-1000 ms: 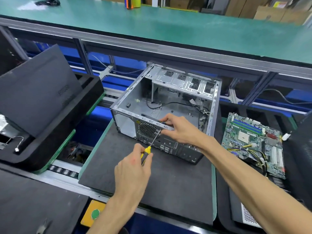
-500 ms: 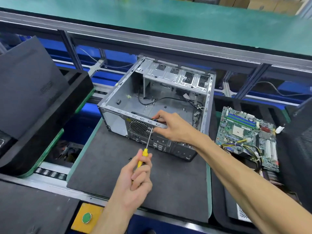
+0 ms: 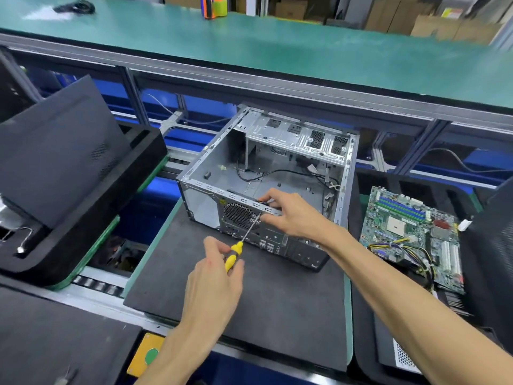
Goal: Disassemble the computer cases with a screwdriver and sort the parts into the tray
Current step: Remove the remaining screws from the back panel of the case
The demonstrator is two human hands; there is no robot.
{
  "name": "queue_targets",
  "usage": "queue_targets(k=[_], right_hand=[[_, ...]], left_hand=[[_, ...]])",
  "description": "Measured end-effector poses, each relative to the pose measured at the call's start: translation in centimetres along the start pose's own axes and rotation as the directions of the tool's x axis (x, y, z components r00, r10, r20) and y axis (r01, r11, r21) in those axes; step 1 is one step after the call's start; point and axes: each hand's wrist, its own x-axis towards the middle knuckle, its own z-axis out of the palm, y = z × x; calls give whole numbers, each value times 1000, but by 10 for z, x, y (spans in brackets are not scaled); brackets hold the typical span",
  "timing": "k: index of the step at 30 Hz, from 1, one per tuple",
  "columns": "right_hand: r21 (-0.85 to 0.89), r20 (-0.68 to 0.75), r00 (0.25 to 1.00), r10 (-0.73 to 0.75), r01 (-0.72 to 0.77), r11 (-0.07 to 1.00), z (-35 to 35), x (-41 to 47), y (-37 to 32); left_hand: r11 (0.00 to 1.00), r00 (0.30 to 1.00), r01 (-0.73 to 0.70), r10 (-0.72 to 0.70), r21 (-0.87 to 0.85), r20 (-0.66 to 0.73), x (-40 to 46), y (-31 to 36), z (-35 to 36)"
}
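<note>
Left hand [image 3: 213,276], near and centre, grips the yellow-and-black-handled screwdriver [image 3: 241,240]; its long axis runs up and to the right, away from the hand, with the tip at the rear panel beside the round fan grille [image 3: 239,215]. Right hand [image 3: 294,215] pinches the rear top rail just right of the tip, steadying the open grey steel computer case [image 3: 266,173] on the dark foam mat [image 3: 249,295] of the desk. The left hand is nearer the screw. Open mat lies near and left; the green motherboard [image 3: 410,234] rests well apart to the right, in a black tray [image 3: 366,337].
</note>
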Motion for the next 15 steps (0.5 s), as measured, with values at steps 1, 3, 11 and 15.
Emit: queue_targets(k=[1,3,11,15], right_hand=[[-3,12,1000,4,-4,1000,0,0,0],[-17,18,1000,9,-8,1000,-1,1,1],[-24,10,999,-47,47,999,1,5,9],[-35,0,998,-60,60,998,3,6,10]], left_hand=[[992,994,-102,105,77,-39,0,-1,1],[948,960,-237,262,213,-98,1,-1,-3],[997,995,-39,45,-71,89,4,-4,-7],[381,810,586,-264,-715,523,4,-1,6]])
